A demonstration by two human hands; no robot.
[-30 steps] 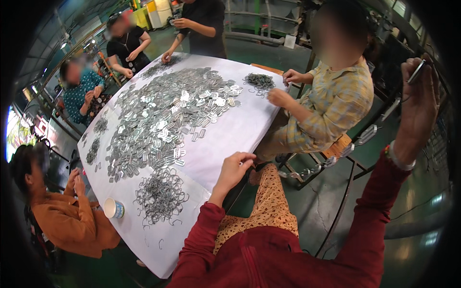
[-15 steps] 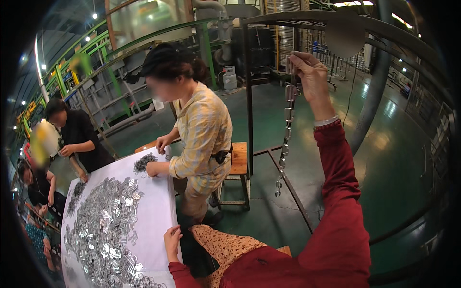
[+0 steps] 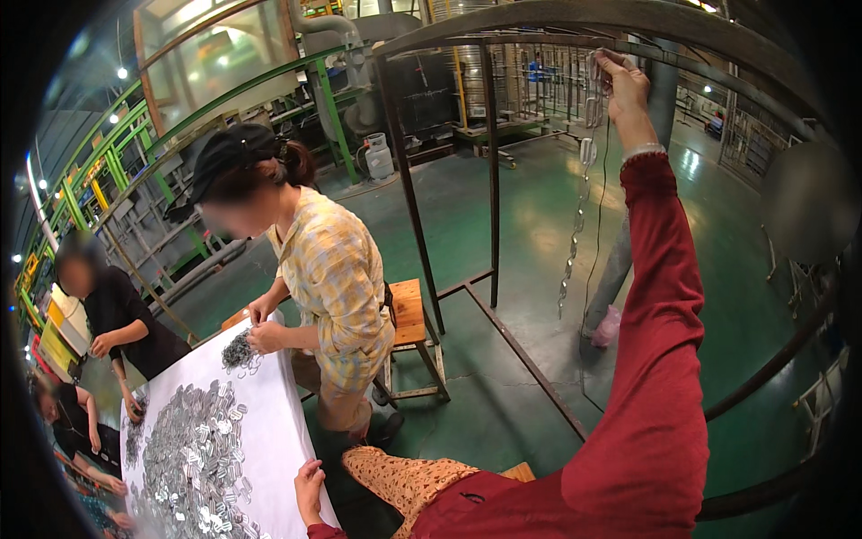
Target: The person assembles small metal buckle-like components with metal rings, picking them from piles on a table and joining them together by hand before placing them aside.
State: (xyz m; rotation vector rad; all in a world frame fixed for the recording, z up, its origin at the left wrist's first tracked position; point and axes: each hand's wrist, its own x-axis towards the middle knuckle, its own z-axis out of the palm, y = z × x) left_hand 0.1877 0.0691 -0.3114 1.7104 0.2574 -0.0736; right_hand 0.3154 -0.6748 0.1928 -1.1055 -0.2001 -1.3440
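My right hand (image 3: pixel 626 85) is raised high at the right, its fingers pinched on the top of a chain of linked shiny metal pieces (image 3: pixel 587 153). The chain hangs straight down below the fingers, clear of the floor, beside a thin dark cord. My hand is close to the upper bar of a dark metal frame (image 3: pixel 493 171); whether the chain touches the bar I cannot tell. Low down, my left hand (image 3: pixel 310 483) rests at the edge of the white-covered table (image 3: pixel 277 427), fingers slightly bent and apart, with nothing visible in it. A heap of flat silvery metal pieces (image 3: pixel 193 449) covers much of the table.
A co-worker in a checked shirt (image 3: pixel 328 251) handles a small pile of dark wire pieces (image 3: pixel 239 350) at the table. Other people work along its far side. A wooden stool (image 3: pixel 409 310), a grey pipe (image 3: pixel 611 278) and a pink bag (image 3: pixel 607 325) stand nearby.
My right hand has moved up and to the right with the chain, nearer the frame's upper bar. My left hand stays at the table edge; the whole view has shifted.
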